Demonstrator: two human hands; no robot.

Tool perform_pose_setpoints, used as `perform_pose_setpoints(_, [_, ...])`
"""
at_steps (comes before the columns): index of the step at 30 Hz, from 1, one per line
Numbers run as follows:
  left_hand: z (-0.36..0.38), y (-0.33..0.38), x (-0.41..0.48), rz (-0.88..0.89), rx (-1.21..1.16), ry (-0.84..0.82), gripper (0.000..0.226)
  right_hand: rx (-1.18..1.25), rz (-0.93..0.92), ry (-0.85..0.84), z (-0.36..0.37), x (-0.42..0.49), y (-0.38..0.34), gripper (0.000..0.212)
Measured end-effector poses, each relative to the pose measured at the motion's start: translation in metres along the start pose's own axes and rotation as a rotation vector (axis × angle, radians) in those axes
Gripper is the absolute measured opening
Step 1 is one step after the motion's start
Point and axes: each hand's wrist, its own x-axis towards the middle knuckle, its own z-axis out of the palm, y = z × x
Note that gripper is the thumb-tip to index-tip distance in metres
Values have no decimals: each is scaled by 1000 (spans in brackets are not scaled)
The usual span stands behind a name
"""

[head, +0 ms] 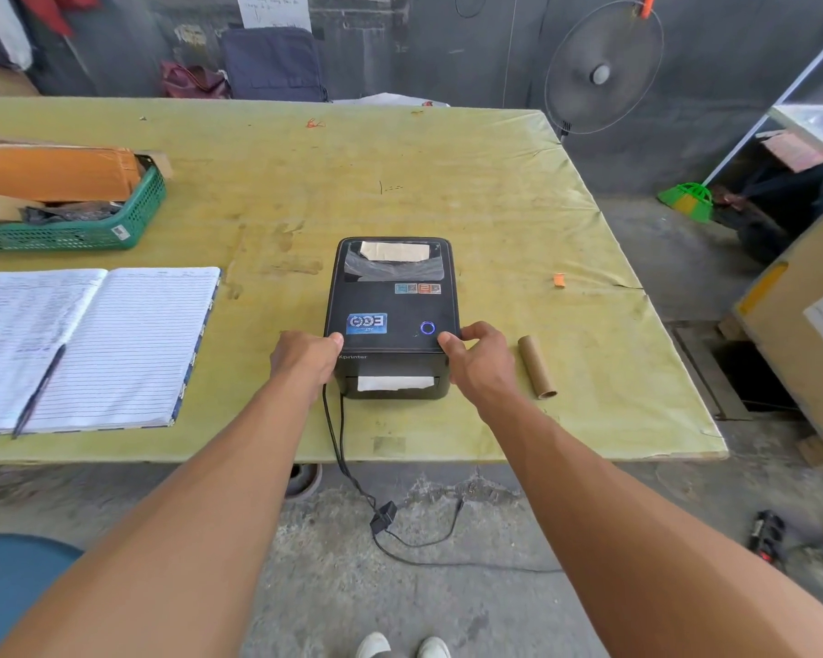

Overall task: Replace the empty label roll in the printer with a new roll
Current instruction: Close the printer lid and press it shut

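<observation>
I look down on a yellow-green table (447, 173) from a standing height. At far left sits a green basket (67, 232) packed with orange and brown parcels. Nearer me lies an open lined notebook (115, 344) with a pen (39, 391) resting across its left page.

Toward the middle, my left hand (305, 360) grips the front left corner of the printer (393, 315), with the thumb on the top edge and the fingers curled down the side. A black cable (336, 434) drops from that corner, over the table edge, to the floor. The printer is a black box near the table's front edge. Its lid is down and a blue ring is lit on top. A white label strip (395, 383) shows in the front slot. Something pale tan shows through the lid window.

My right hand (478, 360) mirrors the left, clasping the front right corner. Just beside it, apart from the printer, an empty cardboard core (537, 368) lies on its side. Further back is a small orange scrap (559, 280). A standing fan (602, 68) is beyond the table's far right corner.
</observation>
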Motion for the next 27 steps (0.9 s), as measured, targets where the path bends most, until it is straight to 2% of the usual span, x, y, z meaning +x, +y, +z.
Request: perform_pose_setpoints(27, [-2,-4,12,26,-24,-76,39,11,40,46,3,-8,-4,37])
